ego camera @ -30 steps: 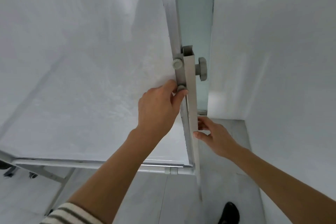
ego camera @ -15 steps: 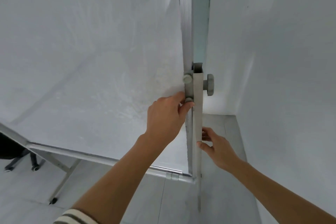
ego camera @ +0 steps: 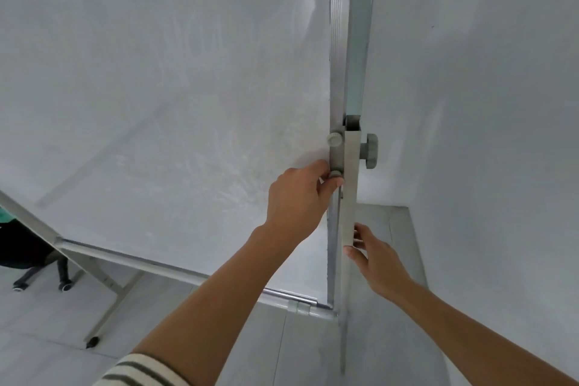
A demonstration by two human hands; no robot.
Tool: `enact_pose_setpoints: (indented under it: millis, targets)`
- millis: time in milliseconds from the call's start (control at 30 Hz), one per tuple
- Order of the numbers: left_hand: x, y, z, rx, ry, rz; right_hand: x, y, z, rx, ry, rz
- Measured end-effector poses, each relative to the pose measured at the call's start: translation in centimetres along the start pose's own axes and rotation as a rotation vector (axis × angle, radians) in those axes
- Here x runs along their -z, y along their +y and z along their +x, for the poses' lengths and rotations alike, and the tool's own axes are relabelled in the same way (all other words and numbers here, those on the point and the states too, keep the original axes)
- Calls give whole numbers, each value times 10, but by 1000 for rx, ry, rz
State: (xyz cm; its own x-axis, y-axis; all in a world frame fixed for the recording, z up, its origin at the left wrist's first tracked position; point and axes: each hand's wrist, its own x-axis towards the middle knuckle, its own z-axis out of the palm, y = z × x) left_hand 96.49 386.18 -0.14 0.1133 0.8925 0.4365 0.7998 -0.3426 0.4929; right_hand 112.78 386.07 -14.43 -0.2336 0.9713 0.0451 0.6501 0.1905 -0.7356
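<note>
The left hand (ego camera: 297, 197) is curled, and its thumb and first fingers pinch the lower small knob (ego camera: 336, 174). This knob sits on the front of the grey stand post (ego camera: 350, 197), right at the side edge of the big whiteboard (ego camera: 188, 103). The right hand (ego camera: 379, 260) is lower down and holds the post between its thumb and fingers, with the thumb on the front. The job in hand looks like turning this knob to make the board loose or tight. To do it well, I think the pinch should sit on the round edge of the knob and turn in small twists, not pull. The right hand should hold the post firm, so the board does not slide or tip when the knob lets go. Fingers are best kept away from the gap where the thin bar goes into the post. Now let us count. There are three knobs: the lower small knob, the upper small knob (ego camera: 334, 138) just above it, and one bigger knob (ego camera: 369, 150) on the right side of the post. There is one whiteboard, one post in view, two hands, and one office chair (ego camera: 28, 257) far off to the left.
</note>
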Motion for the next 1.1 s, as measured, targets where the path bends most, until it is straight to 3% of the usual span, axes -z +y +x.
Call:
enact_pose_setpoints:
  millis: [367, 567, 833, 933, 1000, 1100]
  targets:
    - [-4, -44, 72, -148, -116, 26, -10, -14, 61, -159, 32, -117]
    - [1, -71, 96, -130, -144, 5, -21, -26, 98, -203, 9, -141]
    - [4, -94, 112, -31, -108, -5, -31, -36, 134, -195, -26, -142]
    - [7, -106, 99, 33, -145, 0, -39, -31, 130, -205, 56, -302]
    - [9, -124, 76, 98, -207, 8, -54, -21, 116, -226, 68, -429]
    - [17, -166, 21, 296, -264, 14, -89, -6, 84, -258, -53, -428]
